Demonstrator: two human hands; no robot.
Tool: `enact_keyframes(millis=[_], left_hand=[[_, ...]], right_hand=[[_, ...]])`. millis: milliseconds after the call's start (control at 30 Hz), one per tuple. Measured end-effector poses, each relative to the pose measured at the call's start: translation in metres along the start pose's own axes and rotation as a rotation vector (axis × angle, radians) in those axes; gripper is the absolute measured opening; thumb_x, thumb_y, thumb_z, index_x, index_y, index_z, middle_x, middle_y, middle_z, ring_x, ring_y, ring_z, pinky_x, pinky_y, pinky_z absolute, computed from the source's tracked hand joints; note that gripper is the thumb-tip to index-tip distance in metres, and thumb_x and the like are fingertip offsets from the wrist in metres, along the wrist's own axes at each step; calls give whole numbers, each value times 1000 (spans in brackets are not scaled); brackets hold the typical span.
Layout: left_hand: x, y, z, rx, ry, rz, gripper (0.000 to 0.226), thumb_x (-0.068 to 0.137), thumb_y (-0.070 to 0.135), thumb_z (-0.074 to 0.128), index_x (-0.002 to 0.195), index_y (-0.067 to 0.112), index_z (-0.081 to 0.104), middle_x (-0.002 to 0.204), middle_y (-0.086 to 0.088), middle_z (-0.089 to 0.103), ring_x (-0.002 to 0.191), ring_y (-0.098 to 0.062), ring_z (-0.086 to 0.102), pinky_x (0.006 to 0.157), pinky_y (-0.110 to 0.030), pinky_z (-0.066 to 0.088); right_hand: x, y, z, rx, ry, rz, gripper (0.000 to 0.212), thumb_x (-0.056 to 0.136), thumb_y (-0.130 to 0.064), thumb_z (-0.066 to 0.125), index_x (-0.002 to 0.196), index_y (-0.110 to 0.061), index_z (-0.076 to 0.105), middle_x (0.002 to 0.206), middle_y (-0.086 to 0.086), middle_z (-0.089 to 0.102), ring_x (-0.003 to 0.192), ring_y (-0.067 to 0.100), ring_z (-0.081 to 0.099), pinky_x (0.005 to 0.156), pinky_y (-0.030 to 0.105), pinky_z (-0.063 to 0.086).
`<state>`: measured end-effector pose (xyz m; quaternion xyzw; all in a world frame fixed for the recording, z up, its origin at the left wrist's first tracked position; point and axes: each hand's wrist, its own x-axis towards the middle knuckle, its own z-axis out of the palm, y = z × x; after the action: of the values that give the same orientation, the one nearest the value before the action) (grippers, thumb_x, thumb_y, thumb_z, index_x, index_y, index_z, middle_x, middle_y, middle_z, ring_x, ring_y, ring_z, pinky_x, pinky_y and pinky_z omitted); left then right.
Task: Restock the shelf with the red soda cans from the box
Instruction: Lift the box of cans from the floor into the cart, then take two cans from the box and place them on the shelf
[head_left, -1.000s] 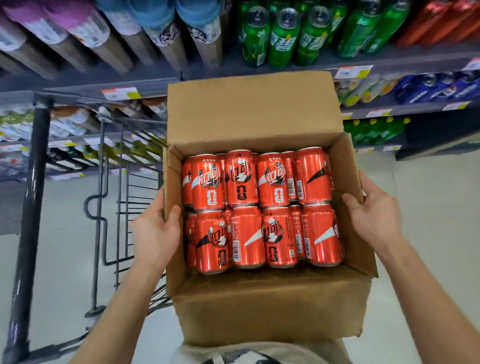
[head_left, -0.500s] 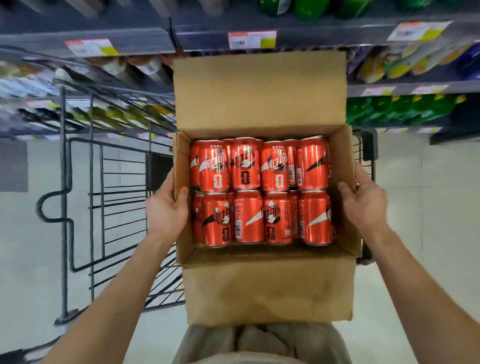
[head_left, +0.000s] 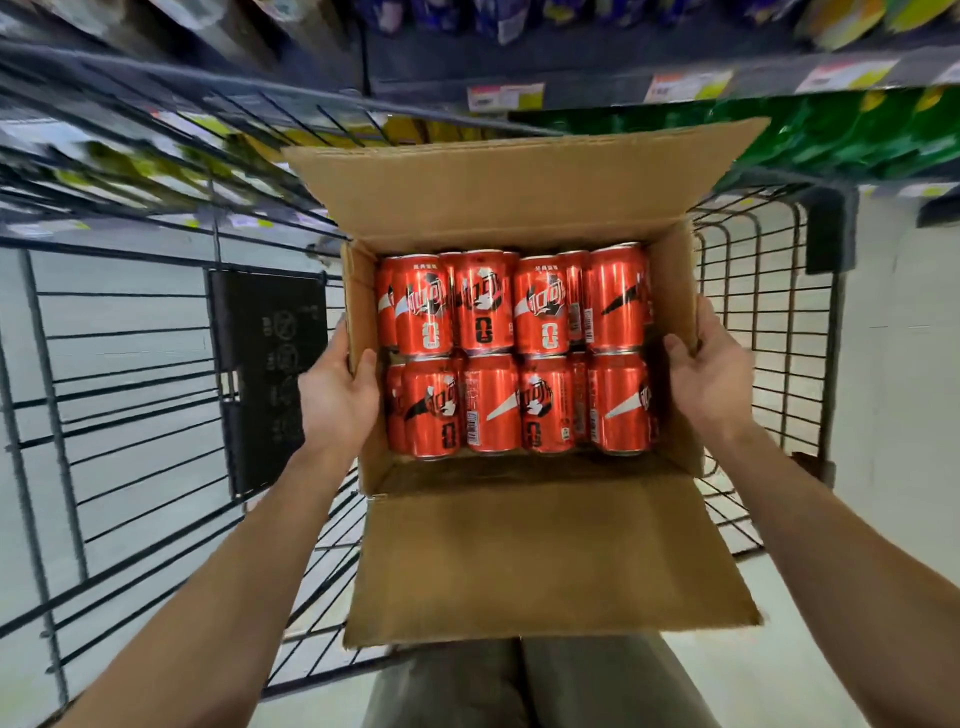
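An open cardboard box (head_left: 540, 551) fills the middle of the view, its flaps folded out toward and away from me. Several red soda cans (head_left: 514, 353) lie packed inside in two rows. My left hand (head_left: 337, 395) grips the box's left wall, thumb over the rim. My right hand (head_left: 709, 374) grips the right wall the same way. The box hangs over a wire shopping cart (head_left: 130, 395). The store shelf (head_left: 597, 83) runs across the top, blurred.
The cart's black wire basket surrounds the box on the left, back and right, with a dark placard (head_left: 270, 374) on its left. Price labels (head_left: 506, 96) line the shelf edge, green packs (head_left: 852, 135) below it. Pale floor lies beneath; my trousers (head_left: 535, 686) show at the bottom.
The view has tilted down and shifted over the cart. The box, still held by both hands, now sits lower among the cart's wire walls; the shelves have slid up to the frame's top.
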<state>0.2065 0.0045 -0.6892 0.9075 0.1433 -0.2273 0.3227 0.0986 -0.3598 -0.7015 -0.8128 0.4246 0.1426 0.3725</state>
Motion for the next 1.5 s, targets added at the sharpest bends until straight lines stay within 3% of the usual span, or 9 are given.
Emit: enact_keyframes(millis=[233, 400, 633, 700, 833, 900, 1000, 1300, 1500], left_hand=[[34, -36, 52, 59, 38, -7, 51, 105, 23, 54, 154, 32, 45, 89, 10, 69, 65, 4, 58, 76, -7, 44], [39, -57, 73, 82, 99, -40, 51, 105, 29, 54, 155, 35, 43, 83, 8, 66, 67, -11, 62, 76, -21, 48], [39, -45, 65, 137, 89, -49, 49, 104, 34, 54, 153, 34, 46, 91, -2, 75, 75, -17, 69, 86, -32, 58], [33, -29, 60, 127, 183, -18, 48, 104, 36, 53, 150, 21, 51, 108, -8, 76, 92, -25, 73, 93, -38, 57], [24, 18, 60, 55, 380, 239, 36, 101, 31, 56, 128, 10, 67, 115, -9, 73, 108, -28, 67, 95, -36, 50], [22, 43, 72, 109, 321, 439, 34, 98, 33, 61, 123, 11, 69, 114, -10, 71, 110, -28, 62, 98, -39, 49], [23, 72, 98, 238, 153, 531, 49, 91, 51, 64, 125, 16, 69, 130, -13, 63, 124, -30, 52, 109, -46, 42], [40, 96, 149, 666, -223, 229, 112, 69, 96, 47, 158, 33, 24, 166, -24, -2, 155, -43, -11, 125, -57, -10], [50, 111, 164, 787, -277, 117, 121, 65, 98, 49, 160, 31, 21, 166, -30, -9, 153, -47, -17, 123, -59, -13]], right_hand=[[28, 29, 41, -52, 59, -38, 57, 102, -21, 54, 155, -32, 36, 85, -6, 68, 68, 13, 63, 85, 32, 57], [32, 38, 52, -60, 83, -34, 57, 103, -26, 52, 155, -40, 31, 73, -6, 68, 55, 9, 59, 68, 25, 53], [29, 24, 43, -145, 12, 9, 64, 104, -33, 51, 160, -30, 21, 78, -3, 67, 71, 16, 64, 78, 36, 56], [26, 15, 38, -162, 97, -14, 69, 102, -37, 54, 160, -20, 22, 111, 8, 72, 103, 25, 68, 94, 41, 54], [18, -21, 28, 35, 255, -184, 43, 99, -30, 59, 139, -15, 51, 113, 1, 68, 101, 12, 64, 87, 20, 49], [22, -42, 28, 71, 164, -201, 36, 97, -27, 64, 131, -17, 56, 101, -4, 67, 87, 3, 61, 80, 12, 47], [41, -59, 41, -59, -26, -147, 57, 88, -37, 75, 135, -17, 51, 119, 1, 66, 106, 15, 63, 93, 32, 53], [71, -64, 67, -326, -129, -37, 86, 72, -56, 82, 133, -4, 49, 130, 15, 58, 125, 32, 54, 103, 39, 44], [69, -62, 74, -292, -103, 21, 95, 68, -51, 88, 137, -2, 45, 136, 16, 50, 130, 30, 48, 107, 39, 42]])
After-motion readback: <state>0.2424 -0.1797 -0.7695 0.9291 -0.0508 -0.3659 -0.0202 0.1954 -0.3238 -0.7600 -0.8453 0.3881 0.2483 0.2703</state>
